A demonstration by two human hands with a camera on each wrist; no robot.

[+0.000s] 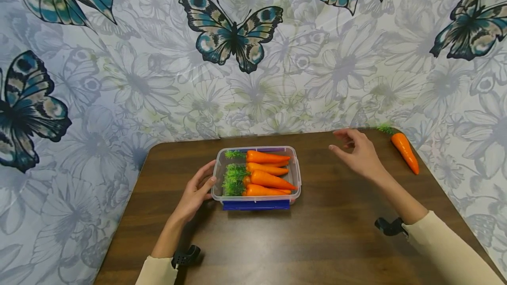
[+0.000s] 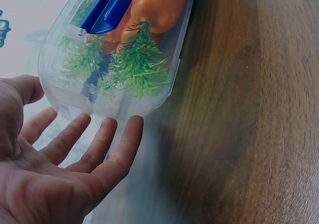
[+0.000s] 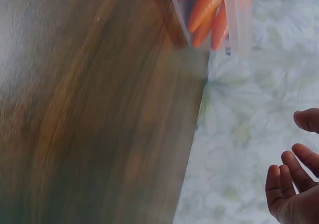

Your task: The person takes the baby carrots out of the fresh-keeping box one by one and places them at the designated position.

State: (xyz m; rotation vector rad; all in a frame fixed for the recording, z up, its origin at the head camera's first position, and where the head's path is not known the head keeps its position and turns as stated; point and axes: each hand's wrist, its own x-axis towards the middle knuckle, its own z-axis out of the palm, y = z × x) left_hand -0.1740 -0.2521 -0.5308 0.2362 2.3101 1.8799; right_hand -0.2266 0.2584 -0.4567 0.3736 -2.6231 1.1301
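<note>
Clear plastic was seen in the container [image 1: 257, 198], which was set near the back edge of the brown wood-grain desk [image 1: 332, 241], closer to the back left corner than to the back right one. A blue clip [image 1: 255, 205] was hung along its front side. At least four orange carrots [image 1: 273, 180] were laid inside, roughly parallel, with their green tops [image 1: 234, 180] gathered at the container's left end and their tips pointed toward the desk's right edge. The container's left end was touched by the left hand [image 1: 194, 192]: the fingers were spread and only gently bent, their tips set against the wall, and the thumb was placed at the rim, with no tight grasp shown. The right hand [image 1: 358, 151] was held over the desk close to the back edge, between the container and a loose carrot [image 1: 405, 153]; its thumb and loosely bent fingers were parted, and nothing was held. The loose carrot was left beside the desk's right edge, near the back right corner, its leafy tuft [image 1: 385, 128] directed at the back edge. Cream sleeves [image 1: 443, 241] were worn, with a black device [image 1: 390, 226] strapped at each wrist. Behind the desk, a floral backdrop was printed with butterflies [image 1: 233, 38].
</note>
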